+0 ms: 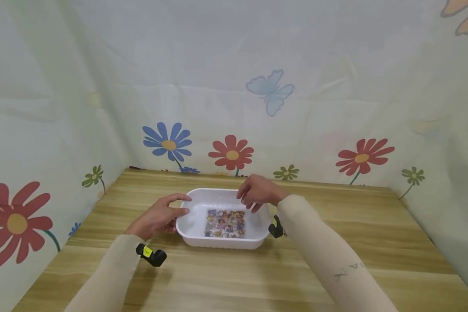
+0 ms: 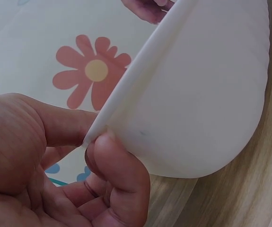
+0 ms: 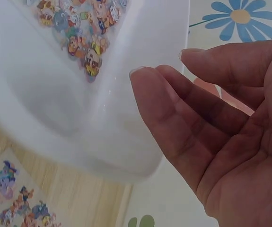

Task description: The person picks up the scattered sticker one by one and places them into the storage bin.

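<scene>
A white plastic tub (image 1: 224, 243) with rounded corners sits on the wooden table. On its floor lies a sheet of small colourful cartoon stickers (image 1: 225, 224). My left hand (image 1: 160, 216) pinches the tub's left rim, and the left wrist view shows fingers on both sides of the tub wall (image 2: 197, 94). Over the right end of the tub hovers my right hand (image 1: 259, 190), its fingers loosely bent, with a gap between thumb and fingertips and nothing held. A second sticker sheet (image 3: 20, 198) rests on the table beside the tub; in the head view it cannot be made out.
The wooden table (image 1: 335, 242) extends around the tub. Behind it and on both sides hang pale curtains (image 1: 203, 99) printed with flowers and butterflies. Each wrist wears a small black camera (image 1: 156, 257).
</scene>
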Tool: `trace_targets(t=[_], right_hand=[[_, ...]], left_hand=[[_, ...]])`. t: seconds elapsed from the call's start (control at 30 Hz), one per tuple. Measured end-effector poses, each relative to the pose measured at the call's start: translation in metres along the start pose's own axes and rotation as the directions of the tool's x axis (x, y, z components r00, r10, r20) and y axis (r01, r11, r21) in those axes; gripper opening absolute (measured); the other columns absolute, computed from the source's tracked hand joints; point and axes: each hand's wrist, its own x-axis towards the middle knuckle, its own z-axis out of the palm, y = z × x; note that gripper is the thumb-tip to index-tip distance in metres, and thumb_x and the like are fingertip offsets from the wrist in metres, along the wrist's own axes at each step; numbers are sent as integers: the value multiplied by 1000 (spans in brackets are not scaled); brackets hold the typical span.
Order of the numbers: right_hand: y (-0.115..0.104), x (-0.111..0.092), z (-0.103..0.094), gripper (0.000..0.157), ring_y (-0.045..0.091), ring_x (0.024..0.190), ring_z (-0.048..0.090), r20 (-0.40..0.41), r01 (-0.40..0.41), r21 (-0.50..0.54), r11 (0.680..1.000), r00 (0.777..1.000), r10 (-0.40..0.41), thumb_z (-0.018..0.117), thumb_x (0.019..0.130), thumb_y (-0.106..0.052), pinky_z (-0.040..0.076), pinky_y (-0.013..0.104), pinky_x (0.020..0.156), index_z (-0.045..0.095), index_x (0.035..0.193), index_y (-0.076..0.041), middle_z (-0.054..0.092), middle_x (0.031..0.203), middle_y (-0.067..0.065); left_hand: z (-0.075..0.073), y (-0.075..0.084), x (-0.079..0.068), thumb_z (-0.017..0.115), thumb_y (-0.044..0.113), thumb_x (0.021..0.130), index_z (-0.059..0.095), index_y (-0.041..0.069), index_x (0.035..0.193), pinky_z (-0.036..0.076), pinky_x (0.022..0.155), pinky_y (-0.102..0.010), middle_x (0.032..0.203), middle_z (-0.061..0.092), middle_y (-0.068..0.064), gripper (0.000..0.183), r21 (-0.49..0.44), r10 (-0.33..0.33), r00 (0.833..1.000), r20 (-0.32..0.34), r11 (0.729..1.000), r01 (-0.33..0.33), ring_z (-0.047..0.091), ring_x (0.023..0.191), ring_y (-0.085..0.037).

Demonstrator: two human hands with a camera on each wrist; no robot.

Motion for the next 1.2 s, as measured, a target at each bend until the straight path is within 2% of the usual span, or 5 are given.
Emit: trace_targets(t=[0.2, 0.43, 0.73, 1.0, 1.2], right_hand=[[4, -7, -6, 23, 22, 80, 72, -4, 1, 49, 999, 1000, 0, 71, 93, -1, 64, 35, 69, 74, 116, 2, 74, 99, 13], [7, -11, -11, 23, 22, 77, 70, -2, 5, 82, 997, 1000, -5, 70, 93, 1, 64, 36, 69, 74, 116, 2, 72, 97, 13], [18, -22, -25, 26, 20, 73, 68, -12, 8, 112, 994, 1000, -6, 69, 92, 3, 64, 36, 68, 73, 118, 6, 71, 93, 13], [26, -33, -39, 27, 21, 74, 69, -29, 8, 99, 995, 1000, -5, 69, 92, 2, 64, 37, 68, 73, 118, 5, 73, 102, 24], [37, -40, -45, 25, 19, 72, 68, -46, -6, 91, 996, 999, 10, 69, 91, 1, 64, 39, 69, 73, 116, 5, 72, 95, 17]], left_hand=[[-1, 1, 2, 65, 21, 103, 52, 23, 150, 51, 60, -28, 113, 62, -16, 48, 16, -5, 1000, -10, 1000, 5, 56, 67, -20], [0, 1, 0, 66, 23, 103, 52, 24, 150, 52, 62, -28, 124, 61, -18, 48, 26, -10, 1000, -14, 1000, 11, 58, 70, -21], [1, 0, -1, 66, 22, 103, 52, 23, 150, 52, 62, -27, 124, 60, -19, 49, 22, -8, 1000, -11, 1000, 8, 57, 69, -20], [0, -1, 0, 67, 23, 102, 52, 23, 150, 51, 62, -27, 117, 59, -17, 50, 32, -9, 1000, -14, 999, 9, 57, 70, -22], [0, 0, 0, 66, 24, 103, 51, 23, 150, 50, 61, -27, 115, 60, -17, 50, 31, -2, 1000, -8, 1000, 2, 56, 69, -21]])
